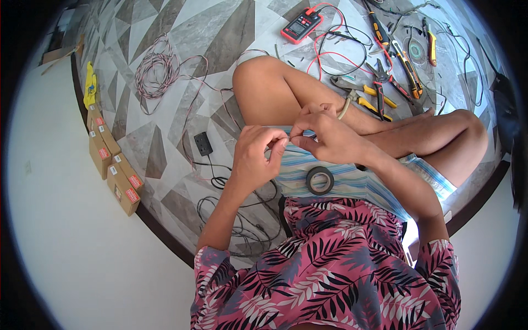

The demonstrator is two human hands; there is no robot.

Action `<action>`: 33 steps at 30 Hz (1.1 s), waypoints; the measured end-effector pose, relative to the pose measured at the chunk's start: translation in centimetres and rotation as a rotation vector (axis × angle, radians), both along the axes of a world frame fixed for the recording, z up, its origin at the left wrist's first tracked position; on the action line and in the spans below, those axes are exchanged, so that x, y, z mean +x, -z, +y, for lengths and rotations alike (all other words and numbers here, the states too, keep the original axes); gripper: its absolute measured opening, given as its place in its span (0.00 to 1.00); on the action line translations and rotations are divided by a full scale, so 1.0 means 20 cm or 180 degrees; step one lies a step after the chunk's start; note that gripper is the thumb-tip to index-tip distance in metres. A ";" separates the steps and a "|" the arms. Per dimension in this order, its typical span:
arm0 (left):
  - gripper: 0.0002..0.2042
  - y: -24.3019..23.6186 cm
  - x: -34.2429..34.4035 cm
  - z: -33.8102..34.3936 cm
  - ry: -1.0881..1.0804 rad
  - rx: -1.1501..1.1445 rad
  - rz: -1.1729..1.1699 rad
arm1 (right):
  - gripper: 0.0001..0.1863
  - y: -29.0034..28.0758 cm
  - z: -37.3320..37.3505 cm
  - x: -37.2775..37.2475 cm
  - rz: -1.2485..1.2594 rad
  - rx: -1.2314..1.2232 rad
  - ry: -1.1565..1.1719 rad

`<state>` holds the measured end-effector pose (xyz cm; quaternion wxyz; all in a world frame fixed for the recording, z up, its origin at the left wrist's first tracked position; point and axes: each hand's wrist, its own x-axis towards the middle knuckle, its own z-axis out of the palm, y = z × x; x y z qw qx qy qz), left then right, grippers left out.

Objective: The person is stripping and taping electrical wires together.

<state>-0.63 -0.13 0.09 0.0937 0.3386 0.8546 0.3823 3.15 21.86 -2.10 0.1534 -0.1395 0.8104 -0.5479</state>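
Note:
In front of my lap, my left hand (pixel 256 151) and my right hand (pixel 325 132) are raised with their fingertips almost meeting. Each pinches thumb against forefinger. Something thin and very small shows between the fingertips, too small to name. Below the right hand, a roll of black electrical tape (pixel 308 181) lies on the striped shorts (pixel 291 175). A coil of thin reddish and dark wire (pixel 157 71) rests on the floor to the left, and its loose strands run toward my knee. Whether they reach my hands is hidden.
Beyond my legs lie a red multimeter (pixel 302 26) with leads, a screwdriver (pixel 378 27), a utility knife (pixel 407 69), several pliers (pixel 369 103) and wire scraps. At left are a black socket block (pixel 203 143), dark cable (pixel 236 225) and cardboard boxes (pixel 122 187) along the wall.

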 end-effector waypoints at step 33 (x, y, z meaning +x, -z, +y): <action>0.08 -0.03 -0.08 0.02 0.0390 -0.0426 0.1496 | 0.05 0.06 -0.07 0.00 0.1590 0.0238 0.0528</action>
